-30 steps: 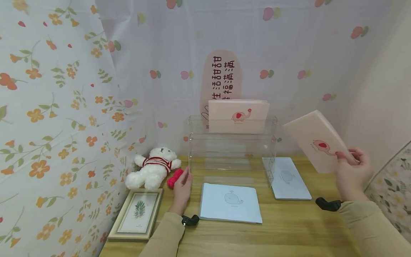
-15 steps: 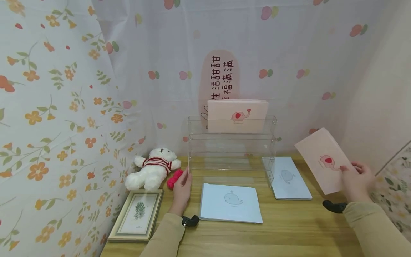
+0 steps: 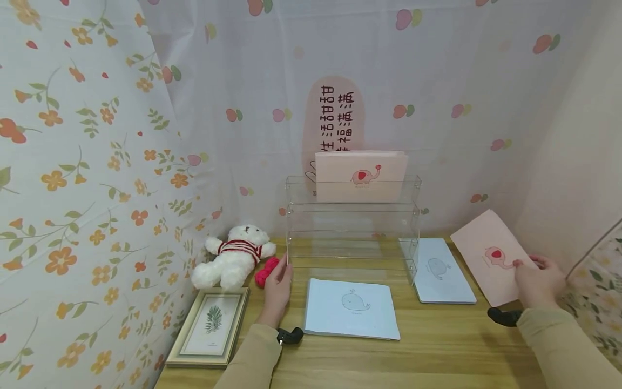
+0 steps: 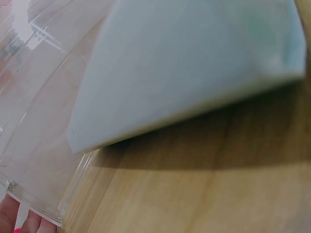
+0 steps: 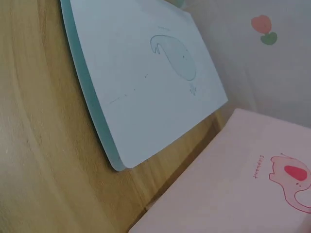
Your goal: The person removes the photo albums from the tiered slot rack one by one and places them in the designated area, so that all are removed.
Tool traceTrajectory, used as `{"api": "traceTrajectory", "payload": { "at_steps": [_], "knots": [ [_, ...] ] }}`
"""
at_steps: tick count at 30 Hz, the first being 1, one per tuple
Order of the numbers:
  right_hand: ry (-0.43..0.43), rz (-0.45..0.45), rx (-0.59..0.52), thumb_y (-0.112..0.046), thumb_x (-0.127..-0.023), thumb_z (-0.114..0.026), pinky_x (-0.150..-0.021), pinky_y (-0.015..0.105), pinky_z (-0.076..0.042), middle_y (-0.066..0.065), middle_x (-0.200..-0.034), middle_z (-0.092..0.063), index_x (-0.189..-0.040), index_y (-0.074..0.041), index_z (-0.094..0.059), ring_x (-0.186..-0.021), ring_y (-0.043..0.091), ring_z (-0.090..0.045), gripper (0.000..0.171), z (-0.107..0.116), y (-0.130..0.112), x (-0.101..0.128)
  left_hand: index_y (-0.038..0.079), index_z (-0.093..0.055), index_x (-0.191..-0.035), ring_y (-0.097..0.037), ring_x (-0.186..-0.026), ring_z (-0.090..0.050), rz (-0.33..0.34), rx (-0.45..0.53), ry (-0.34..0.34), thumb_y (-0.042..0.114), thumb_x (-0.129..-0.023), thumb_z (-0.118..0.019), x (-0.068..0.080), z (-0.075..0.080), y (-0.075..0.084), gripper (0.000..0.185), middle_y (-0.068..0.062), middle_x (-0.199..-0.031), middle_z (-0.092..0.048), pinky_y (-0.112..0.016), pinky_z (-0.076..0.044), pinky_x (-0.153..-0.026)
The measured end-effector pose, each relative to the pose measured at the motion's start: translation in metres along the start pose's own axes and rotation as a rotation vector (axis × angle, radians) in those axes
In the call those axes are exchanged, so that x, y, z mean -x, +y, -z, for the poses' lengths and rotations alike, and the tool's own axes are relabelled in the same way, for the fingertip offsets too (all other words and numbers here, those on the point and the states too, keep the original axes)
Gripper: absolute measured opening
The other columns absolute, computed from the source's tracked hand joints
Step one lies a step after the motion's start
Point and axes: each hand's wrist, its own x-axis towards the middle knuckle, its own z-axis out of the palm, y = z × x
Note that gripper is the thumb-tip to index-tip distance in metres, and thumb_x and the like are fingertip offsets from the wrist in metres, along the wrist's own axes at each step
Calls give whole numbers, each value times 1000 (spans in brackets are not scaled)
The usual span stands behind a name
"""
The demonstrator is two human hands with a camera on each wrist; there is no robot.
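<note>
In the head view my right hand (image 3: 541, 281) pinches a pink notebook (image 3: 486, 254) by its right edge, thumb on the cover. A red elephant is printed on it, and the notebook (image 5: 233, 179) leans beside a pale blue one in the right wrist view. My left hand (image 3: 278, 286) holds the left side of a clear acrylic rack (image 3: 352, 216); its fingertips (image 4: 30, 221) show at the panel's edge in the left wrist view. Another pink elephant notebook (image 3: 335, 175) stands upright in the rack's top tier.
Pale blue whale notebooks lie on the wooden table (image 3: 413, 356): one (image 3: 330, 313) before the rack, another (image 3: 449, 286) at its right. Left are a white teddy bear (image 3: 230, 265), a pink-red object (image 3: 264, 270) and a framed leaf picture (image 3: 204, 329). Patterned cloth (image 3: 218, 81) hangs behind.
My right hand has lowered the pink notebook and shifted it slightly right, down beside the right-hand blue notebook. My left hand has stayed at the rack's side.
</note>
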Motion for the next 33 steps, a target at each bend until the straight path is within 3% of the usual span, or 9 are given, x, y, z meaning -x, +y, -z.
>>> {"api": "traceTrajectory", "payload": {
  "at_steps": [5, 8, 14, 16, 21, 24, 27, 30, 33],
  "knots": [
    [-25, 68, 120, -32, -94, -66, -54, 21, -44, 13, -115, -53, -147, -5, -49, -95, 26, -50, 62, -2, 0, 1, 28, -59, -145, -25, -138, -54, -10, 2, 3, 22, -103, -62, 1, 0, 2, 43, -4, -148, -60, -44, -46, -116],
    [-24, 60, 133, -32, -95, -64, -60, 24, -40, 23, -129, -50, -152, -5, -44, -106, 34, -48, 66, -4, 2, 2, 28, -59, -145, -26, -138, -54, -13, 5, -1, 22, -103, -63, 0, 1, 2, 43, -5, -148, -61, -46, -45, -116],
    [-25, 82, 180, -35, -98, -59, -70, 27, -33, 26, -155, -40, -155, -7, -40, -135, 43, -39, 66, -3, 12, -4, 28, -57, -147, -26, -139, -53, 5, 11, -9, 24, -103, -63, 1, 1, 2, 45, -5, -150, -59, -46, -45, -116],
    [-33, 104, 200, -33, -98, -59, -74, 32, -37, 27, -158, -37, -155, -6, -40, -140, 47, -35, 67, -2, 16, -5, 28, -55, -148, -27, -139, -52, 9, 10, -11, 25, -103, -62, 1, 1, 1, 45, -7, -151, -57, -47, -45, -116],
    [-12, 182, 294, -35, -99, -57, -97, 57, -38, 32, -156, -40, -153, -2, -41, -140, 55, -34, 65, -2, 28, -8, 21, -53, -150, -30, -142, -49, 14, 6, -24, 20, -104, -59, 3, 1, 7, 46, -13, -154, -53, -49, -43, -117],
    [15, 229, 337, -36, -100, -55, -105, 62, -33, 34, -153, -43, -150, -1, -45, -138, 58, -35, 62, -2, 37, -11, 18, -53, -150, -31, -142, -49, 12, -3, -31, 17, -104, -59, 8, 3, 19, 46, -14, -153, -53, -49, -43, -117],
    [17, 271, 375, -36, -102, -54, -106, 64, -32, 38, -148, -44, -144, 2, -50, -134, 61, -35, 57, 0, 46, -13, 22, -54, -149, -30, -141, -50, 3, -1, -26, 21, -104, -60, 7, 2, 15, 45, -10, -153, -55, -48, -44, -117],
    [8, 316, 413, -37, -103, -53, -103, 64, -32, 39, -142, -48, -137, 6, -54, -129, 62, -37, 55, 1, 54, -14, 28, -55, -148, -27, -142, -50, 9, -3, -16, 26, -103, -62, 1, 1, -1, 45, -4, -152, -56, -47, -43, -118],
    [-8, 341, 436, -37, -103, -53, -101, 65, -32, 40, -139, -48, -133, 9, -54, -126, 62, -36, 55, 2, 60, -16, 31, -56, -147, -26, -141, -51, 15, -14, -18, 27, -103, -62, 1, 1, 0, 44, -3, -151, -57, -47, -44, -117]
  ]
}}
